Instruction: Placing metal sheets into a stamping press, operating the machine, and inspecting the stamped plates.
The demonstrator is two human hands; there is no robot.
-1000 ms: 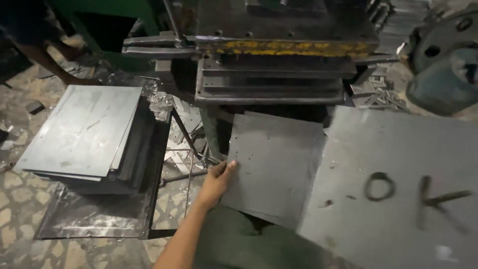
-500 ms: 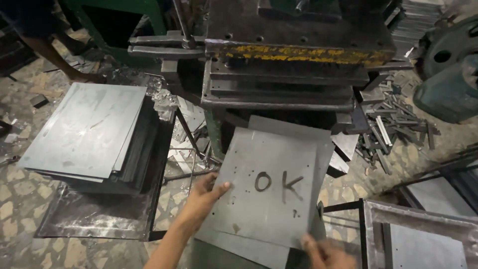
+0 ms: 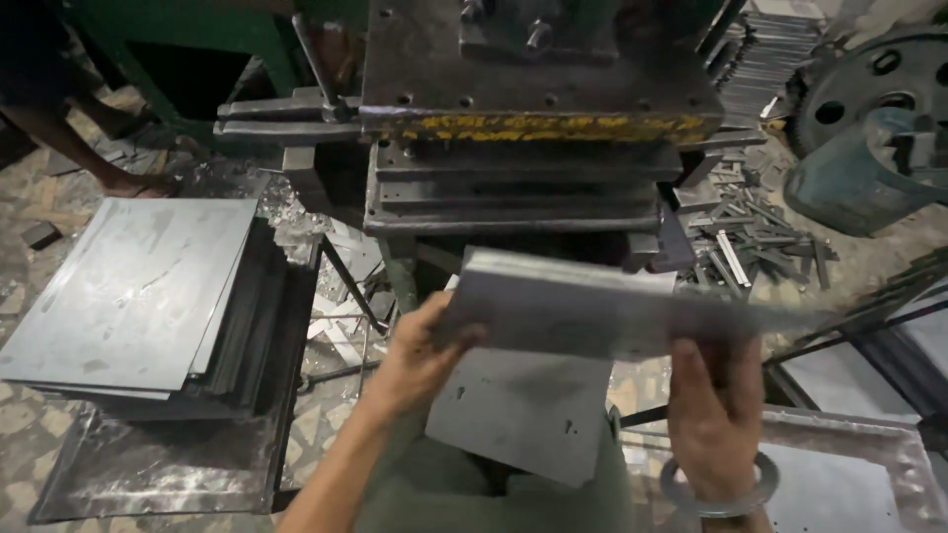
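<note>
Head view. One grey metal sheet (image 3: 592,316), motion-blurred, held nearly edge-on just in front of the press machine (image 3: 533,128), below its lower plates. Left hand (image 3: 420,355) grips the sheet's left edge, fingers curled round it; right hand (image 3: 716,415) holds its right part from beneath, fingers up against the underside. Right wrist carries one metal bangle (image 3: 719,494). A second flat sheet (image 3: 523,415) lies under the held one, on the person's lap, directly in front of the press. Left of the press, on the floor: one stack of sheets (image 3: 138,291), count within the stack not legible, resting on one shiny tray (image 3: 158,469). Right of the press: a pile of narrow metal offcuts (image 3: 755,242), too many and too tangled to count. Farther right of the press: one large wheel (image 3: 879,89) w/ round holes, approx. three visible. Behind-left of the press: another person's bare foot (image 3: 133,183).
</note>
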